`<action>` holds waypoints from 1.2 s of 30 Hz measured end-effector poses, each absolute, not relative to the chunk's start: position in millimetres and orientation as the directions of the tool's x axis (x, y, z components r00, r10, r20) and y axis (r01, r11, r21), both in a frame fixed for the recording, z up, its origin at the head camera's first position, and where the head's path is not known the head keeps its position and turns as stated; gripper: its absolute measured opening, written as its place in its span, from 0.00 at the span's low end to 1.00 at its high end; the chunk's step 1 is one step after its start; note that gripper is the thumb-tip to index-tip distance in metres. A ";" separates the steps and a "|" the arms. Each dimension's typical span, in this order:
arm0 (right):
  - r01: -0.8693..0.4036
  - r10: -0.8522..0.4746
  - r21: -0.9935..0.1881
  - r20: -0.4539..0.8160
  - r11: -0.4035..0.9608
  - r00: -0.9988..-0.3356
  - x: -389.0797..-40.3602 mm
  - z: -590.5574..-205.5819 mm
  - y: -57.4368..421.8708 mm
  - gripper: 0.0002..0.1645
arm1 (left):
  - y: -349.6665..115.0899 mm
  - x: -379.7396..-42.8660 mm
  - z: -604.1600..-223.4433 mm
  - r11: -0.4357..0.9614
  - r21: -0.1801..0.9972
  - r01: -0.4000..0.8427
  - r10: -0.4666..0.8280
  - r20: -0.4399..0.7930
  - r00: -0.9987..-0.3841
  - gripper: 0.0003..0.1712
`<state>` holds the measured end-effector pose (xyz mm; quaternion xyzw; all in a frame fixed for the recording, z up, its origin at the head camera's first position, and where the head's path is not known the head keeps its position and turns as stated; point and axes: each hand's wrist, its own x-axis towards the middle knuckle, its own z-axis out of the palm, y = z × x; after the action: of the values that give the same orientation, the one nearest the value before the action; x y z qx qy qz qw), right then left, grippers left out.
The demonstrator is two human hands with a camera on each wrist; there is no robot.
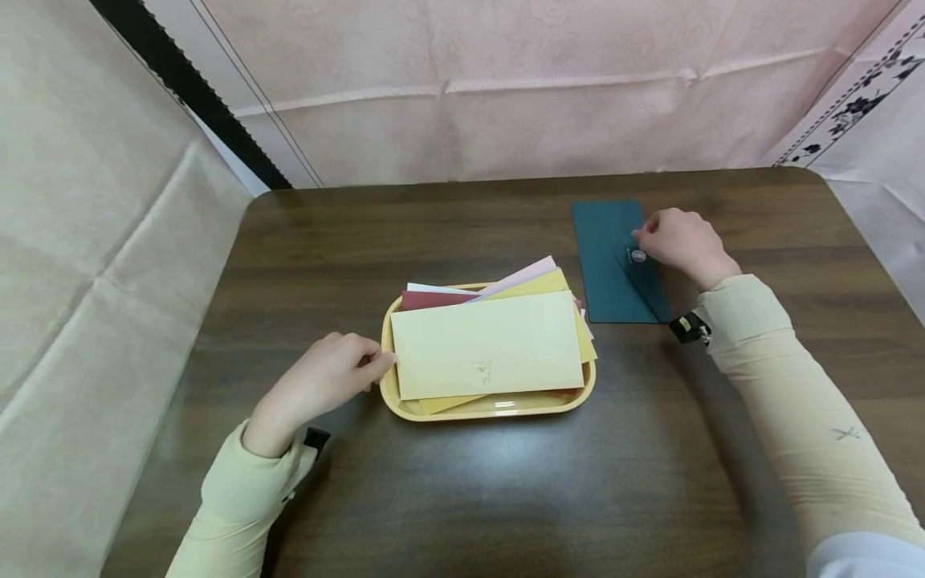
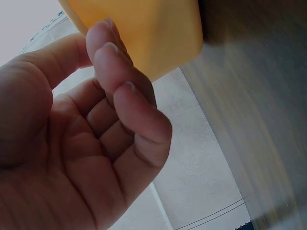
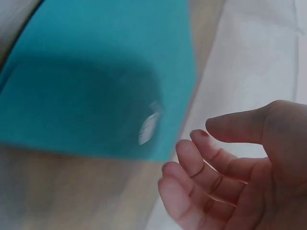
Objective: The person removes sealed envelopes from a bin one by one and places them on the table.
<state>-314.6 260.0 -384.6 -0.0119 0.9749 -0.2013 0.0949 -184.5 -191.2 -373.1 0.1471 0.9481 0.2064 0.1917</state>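
Note:
My left hand [image 1: 321, 384] grips the left end of a yellow tray [image 1: 506, 407], thumb at the rim and fingers bent against the outer wall [image 2: 168, 43]. In the tray lies a loose stack of paper envelopes, with a pale yellow envelope [image 1: 487, 341] on top. Beneath it show a deeper yellow envelope [image 1: 538, 286], a pink one [image 1: 526, 274] and a dark red one [image 1: 433, 299]. Over a teal envelope [image 1: 603, 265] on the table hovers my right hand [image 1: 682, 241], its fingers loosely bent with nothing between them. A small silvery mark [image 3: 148, 127] shows on the teal envelope.
The dark wooden table [image 1: 462, 498] has rounded far corners. Pale patterned cloth [image 1: 506, 120] hangs behind it and at both sides. The teal envelope lies to the right of the tray, near the far edge.

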 end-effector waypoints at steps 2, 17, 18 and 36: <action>-0.022 -0.096 -0.407 -0.163 0.913 -0.982 -314.3 -378.5 252.2 0.25 | -190.8 -184.6 -372.8 0.873 0.446 0.198 0.357 -0.307 -0.882 0.22; -0.251 -0.300 -0.460 -0.037 0.852 -0.953 -282.3 -307.9 170.2 0.27 | -190.7 -187.5 -373.7 0.876 0.441 0.196 0.351 -0.306 -0.885 0.22; -0.265 -0.313 -0.460 -0.031 0.848 -0.949 -279.2 -305.5 165.7 0.26 | -191.0 -187.3 -373.9 0.876 0.441 0.196 0.352 -0.305 -0.885 0.22; -0.476 -0.561 -0.394 -0.130 0.786 -0.818 -247.6 -312.9 125.6 0.16 | -191.3 -187.3 -372.8 0.878 0.442 0.183 0.346 -0.322 -0.881 0.21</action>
<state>-247.6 125.6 -312.9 -0.2767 0.9372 -0.1747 0.1210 -187.3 -191.3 -372.8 0.1393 0.9483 0.2034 0.1999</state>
